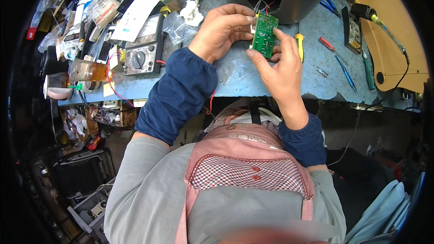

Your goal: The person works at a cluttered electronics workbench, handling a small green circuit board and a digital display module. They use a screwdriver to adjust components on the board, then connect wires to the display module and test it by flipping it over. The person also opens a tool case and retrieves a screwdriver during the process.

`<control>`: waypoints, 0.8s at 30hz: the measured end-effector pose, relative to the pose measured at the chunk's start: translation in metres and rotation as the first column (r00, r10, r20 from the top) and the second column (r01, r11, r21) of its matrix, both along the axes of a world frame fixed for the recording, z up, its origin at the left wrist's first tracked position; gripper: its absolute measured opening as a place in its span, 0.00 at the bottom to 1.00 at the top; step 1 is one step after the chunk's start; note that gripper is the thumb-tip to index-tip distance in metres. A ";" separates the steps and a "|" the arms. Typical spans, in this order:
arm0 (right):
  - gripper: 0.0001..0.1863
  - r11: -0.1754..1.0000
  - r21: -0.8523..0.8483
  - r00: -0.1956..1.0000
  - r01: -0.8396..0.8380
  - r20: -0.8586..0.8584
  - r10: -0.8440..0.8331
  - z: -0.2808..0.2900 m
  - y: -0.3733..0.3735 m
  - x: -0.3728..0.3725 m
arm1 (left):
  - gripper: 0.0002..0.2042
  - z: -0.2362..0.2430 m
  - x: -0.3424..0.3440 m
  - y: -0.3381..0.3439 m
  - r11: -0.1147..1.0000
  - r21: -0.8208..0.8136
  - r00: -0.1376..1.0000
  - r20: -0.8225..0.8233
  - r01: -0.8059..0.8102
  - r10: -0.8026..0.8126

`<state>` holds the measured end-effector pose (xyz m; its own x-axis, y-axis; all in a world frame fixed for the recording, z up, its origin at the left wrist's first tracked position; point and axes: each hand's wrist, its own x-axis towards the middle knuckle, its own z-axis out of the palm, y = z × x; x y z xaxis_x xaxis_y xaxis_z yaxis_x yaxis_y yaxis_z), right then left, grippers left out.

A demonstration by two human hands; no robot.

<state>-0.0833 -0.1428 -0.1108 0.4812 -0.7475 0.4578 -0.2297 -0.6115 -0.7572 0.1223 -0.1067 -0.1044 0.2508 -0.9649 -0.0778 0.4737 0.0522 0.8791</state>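
Between my two hands is a green circuit board (264,34), held tilted above the blue bench top. My left hand (224,29) grips its left edge, where white connectors show. At its right edge and lower corner, my right hand (282,61) holds on with thumb and fingers. Thin wires (266,7) run from the board's top into a square opening in a dark grey appliance housing (298,0) just behind it. A yellow-handled tool (299,45) lies right beside my right hand, partly hidden by it.
Left of my hands lies an analog multimeter (141,58) amid papers, plastic bags and clutter. To the right are a red-handled screwdriver (326,43), blue tweezers (346,73) and blue-handled pliers (331,5). A soldering iron (364,12) rests by a yellow panel (398,31); its cable hangs over the bench edge.
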 end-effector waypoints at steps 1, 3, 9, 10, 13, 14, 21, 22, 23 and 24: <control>0.32 0.999 -0.032 0.999 0.015 -0.031 -0.016 0.001 -0.001 0.000 | 0.12 0.003 -0.001 0.001 0.999 -0.040 0.999 -0.041 0.024 -0.026; 0.34 0.999 0.050 1.000 0.012 -0.020 -0.011 -0.003 -0.004 -0.001 | 0.14 0.011 -0.005 0.003 0.996 -0.069 0.996 -0.073 0.052 -0.057; 0.23 0.737 0.538 0.890 -0.410 0.415 0.192 -0.002 -0.018 -0.008 | 0.20 0.007 -0.012 0.003 0.994 -0.032 0.942 0.319 -0.103 0.108; 0.23 0.635 0.594 0.848 -0.494 0.492 0.199 0.002 -0.020 -0.008 | 0.21 0.008 -0.013 0.002 0.992 -0.046 0.913 0.389 -0.117 0.126; 0.27 0.400 0.666 0.772 -0.629 0.596 0.222 0.006 -0.029 -0.011 | 0.26 0.007 -0.018 0.003 0.999 0.014 0.927 0.374 -0.031 0.023; 0.27 0.395 0.668 0.770 -0.631 0.601 0.214 0.006 -0.029 -0.010 | 0.26 0.009 -0.018 0.004 0.999 0.050 0.929 0.370 0.003 -0.022; 0.25 0.421 0.681 0.791 -0.599 0.586 0.177 0.003 -0.026 -0.006 | 0.28 0.013 -0.019 0.004 0.998 0.057 0.927 0.376 -0.015 -0.008; 0.25 0.426 0.678 0.790 -0.599 0.587 0.176 0.002 -0.025 -0.006 | 0.28 0.012 -0.019 0.004 0.998 0.053 0.929 0.370 -0.019 -0.002; 0.25 0.426 0.675 0.787 -0.602 0.591 0.177 0.002 -0.025 -0.005 | 0.28 0.011 -0.019 0.003 0.999 0.048 0.931 0.365 -0.022 0.003; 0.25 0.426 0.672 0.784 -0.606 0.594 0.178 0.001 -0.025 -0.005 | 0.27 0.010 -0.019 0.003 0.999 0.043 0.933 0.359 -0.026 0.009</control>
<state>-0.0883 -0.1683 -0.1098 0.7691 -0.6390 -0.0139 0.2913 0.3699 -0.8822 0.1037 -0.1035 -0.0946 0.2873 -0.9575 -0.0242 0.1258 0.0127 0.9920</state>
